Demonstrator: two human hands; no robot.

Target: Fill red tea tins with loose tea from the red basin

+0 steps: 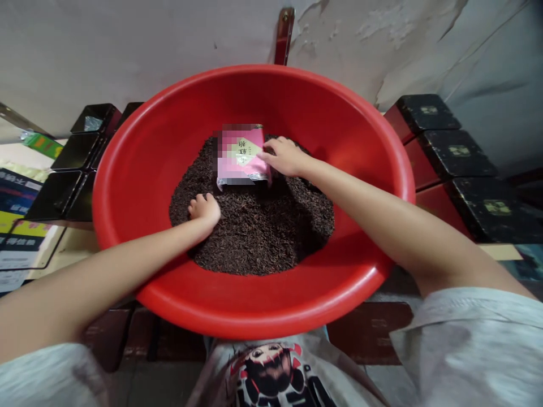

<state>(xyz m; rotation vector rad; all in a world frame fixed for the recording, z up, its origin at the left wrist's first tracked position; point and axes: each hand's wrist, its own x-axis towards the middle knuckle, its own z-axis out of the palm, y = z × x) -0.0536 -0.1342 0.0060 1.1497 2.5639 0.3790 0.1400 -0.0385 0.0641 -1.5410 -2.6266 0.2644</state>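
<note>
In the head view, a pink tea packet point(252, 161) with a pale diamond label rests in a heap of dark, loose tea leaves point(254, 237). Part of the packet is pixelated. My right hand point(286, 155) grips its right edge, with some fingers hidden behind or beside it. To the lower left of the packet, my left hand point(205, 209) lies curled on the leaves; whatever its fingers enclose is hidden. Both forearms reach over the rim of a wide red basin point(254, 325) that holds the leaves.
Open black tins point(55, 195) stand left of the basin, near a green box point(44, 145). Closed black-lidded tins point(460, 150) line the right side. A peeling wall point(148, 39) rises behind, and a dark wooden surface point(369, 333) lies below.
</note>
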